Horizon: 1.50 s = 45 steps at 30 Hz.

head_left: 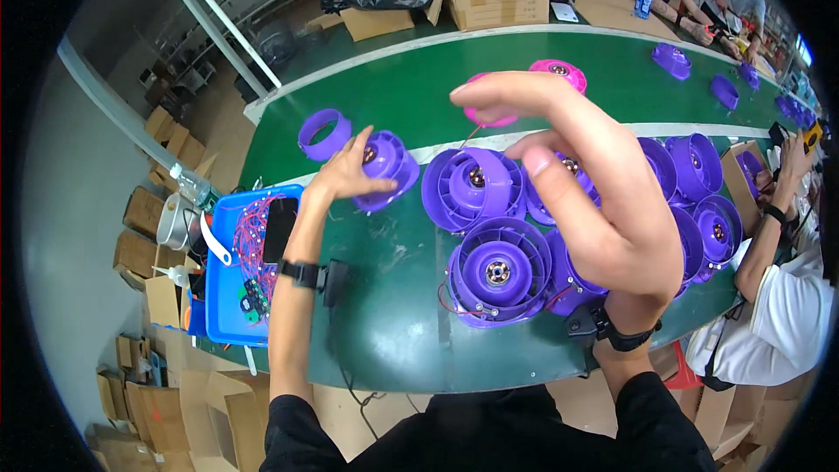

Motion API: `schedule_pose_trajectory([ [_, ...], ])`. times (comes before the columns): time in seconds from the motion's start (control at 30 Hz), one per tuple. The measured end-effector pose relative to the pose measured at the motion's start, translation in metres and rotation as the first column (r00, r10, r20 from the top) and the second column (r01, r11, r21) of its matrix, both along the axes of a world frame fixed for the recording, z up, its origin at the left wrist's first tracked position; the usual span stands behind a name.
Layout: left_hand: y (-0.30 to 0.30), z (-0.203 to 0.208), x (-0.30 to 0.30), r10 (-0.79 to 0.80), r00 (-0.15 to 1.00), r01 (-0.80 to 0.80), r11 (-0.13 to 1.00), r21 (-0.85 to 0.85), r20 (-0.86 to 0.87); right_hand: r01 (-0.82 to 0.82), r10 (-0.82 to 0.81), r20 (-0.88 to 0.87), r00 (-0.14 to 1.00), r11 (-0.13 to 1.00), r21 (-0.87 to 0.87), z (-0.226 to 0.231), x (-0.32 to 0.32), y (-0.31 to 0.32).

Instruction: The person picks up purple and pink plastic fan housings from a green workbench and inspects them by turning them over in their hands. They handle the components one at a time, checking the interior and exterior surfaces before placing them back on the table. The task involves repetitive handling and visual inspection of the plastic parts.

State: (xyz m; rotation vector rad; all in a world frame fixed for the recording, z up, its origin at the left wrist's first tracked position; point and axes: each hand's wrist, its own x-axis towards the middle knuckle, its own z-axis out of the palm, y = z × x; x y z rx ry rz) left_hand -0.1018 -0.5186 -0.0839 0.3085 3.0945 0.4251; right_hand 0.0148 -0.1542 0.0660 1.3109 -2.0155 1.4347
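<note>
My left hand (343, 177) is at the left edge of a purple fan housing (391, 173), thumb and fingers spread across its side. The hand is slightly blurred, and whether it bears on the housing is hard to see. Raised close to the camera, my right hand (603, 183) is curved with thumb and fingers apart, and nothing shows between them. Behind it, purple fan housings (498, 273) with round metal-centred hubs and red wires stand in rows, partly hidden. A purple ring (324, 134) lies just beyond my left hand. Two pink fan parts (559, 74) lie farther back.
A blue tray (229, 332) at the left holds tangled red wires, a black phone-like slab and small circuit boards. More purple parts (671, 61) lie along the green table (393, 323) toward other people at the right. Cardboard boxes (498, 4) stand behind the table.
</note>
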Motion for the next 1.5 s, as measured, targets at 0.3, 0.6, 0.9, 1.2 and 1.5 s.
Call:
schedule_pose_trajectory([
  [0.3, 0.039, -0.024, -0.086, 0.298, 0.939, -0.300, 0.954, 0.017, -0.172, 0.087, -0.087, 0.036, 0.996, 0.996, 0.010, 0.014, 0.009, 0.028],
  [0.6, -0.047, -0.028, -0.007, 0.235, 0.939, -0.173, 0.953, 0.248, -0.250, 0.100, -0.099, -0.018, 0.995, 0.993, 0.063, 0.016, 0.009, 0.028],
  [0.9, -0.175, -0.023, 0.103, 0.583, 0.810, -0.578, 0.772, 0.264, 0.069, 0.159, -0.164, 0.053, 0.985, 0.983, 0.092, 0.012, 0.012, 0.011],
  [1.2, -0.198, -0.024, 0.119, 0.459, 0.877, -0.481, 0.840, 0.252, 0.141, 0.155, -0.163, 0.006, 0.987, 0.951, 0.267, 0.007, 0.012, -0.003],
  [1.5, -0.178, -0.010, 0.115, 0.554, 0.811, -0.567, 0.823, 0.022, 0.186, 0.068, -0.067, -0.016, 0.998, 0.909, 0.410, 0.007, 0.005, -0.009],
])
